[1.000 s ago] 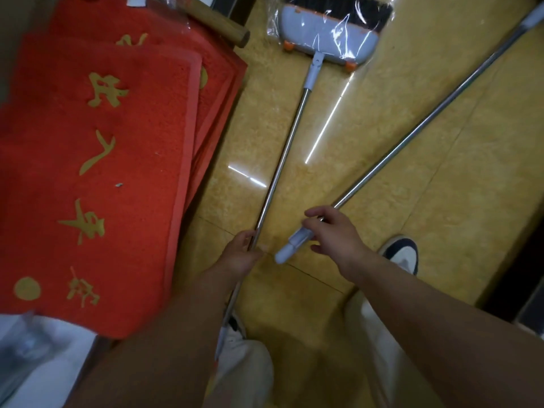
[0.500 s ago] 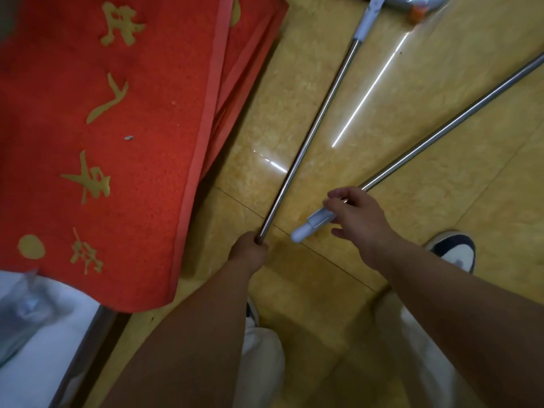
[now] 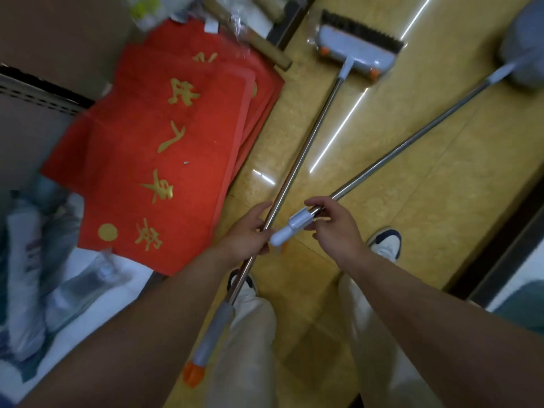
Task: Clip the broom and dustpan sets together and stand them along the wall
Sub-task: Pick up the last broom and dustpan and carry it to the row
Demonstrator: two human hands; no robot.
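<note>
A grey broom head [image 3: 357, 51] with black bristles, wrapped in clear plastic, rests on the yellow floor at top centre. Its steel pole [image 3: 309, 142] runs down to my left hand [image 3: 245, 234], which grips it; the grey handle end with an orange tip [image 3: 200, 360] sticks out below my forearm. A grey dustpan [image 3: 522, 57] lies at the top right. Its steel pole [image 3: 412, 139] slants down to my right hand [image 3: 335, 228], which pinches it just above a pale clip and handle cap [image 3: 290, 228]. The cap almost touches the broom pole.
A stack of red doormats [image 3: 164, 154] with gold characters lies to the left of the broom. Plastic-wrapped goods [image 3: 59, 284] sit at the lower left. A wooden handle [image 3: 265, 45] pokes out above the mats. My shoes [image 3: 385, 242] stand on the floor; a dark threshold [image 3: 500, 254] runs along the right.
The view has pulled back, showing the broom head and dustpan again. The clip end of the dustpan pole has come closer to the broom pole. Both hands keep their holds.
</note>
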